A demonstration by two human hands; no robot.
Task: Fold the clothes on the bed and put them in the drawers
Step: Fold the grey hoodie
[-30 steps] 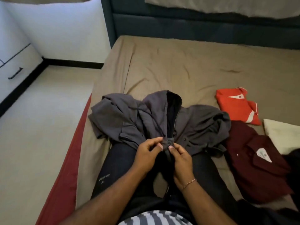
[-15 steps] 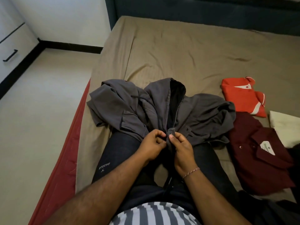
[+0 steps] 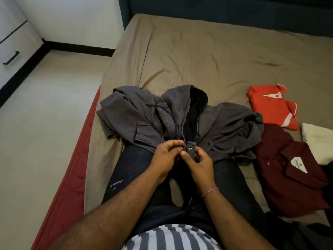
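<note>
Your left hand (image 3: pixel 166 155) and right hand (image 3: pixel 198 162) both pinch the snap placket of the grey jacket (image 3: pixel 180 116), which lies crumpled over your knees on the bed (image 3: pixel 198 51) (still unfolded). You look to be fastening it; next, spread it flat for folding.

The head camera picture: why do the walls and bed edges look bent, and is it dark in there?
Head view: wide-angle lens bows the bed edge and wall lines; dim, soft light, brighter on the floor at left; the jacket and hands stay fairly sharp.
</note>
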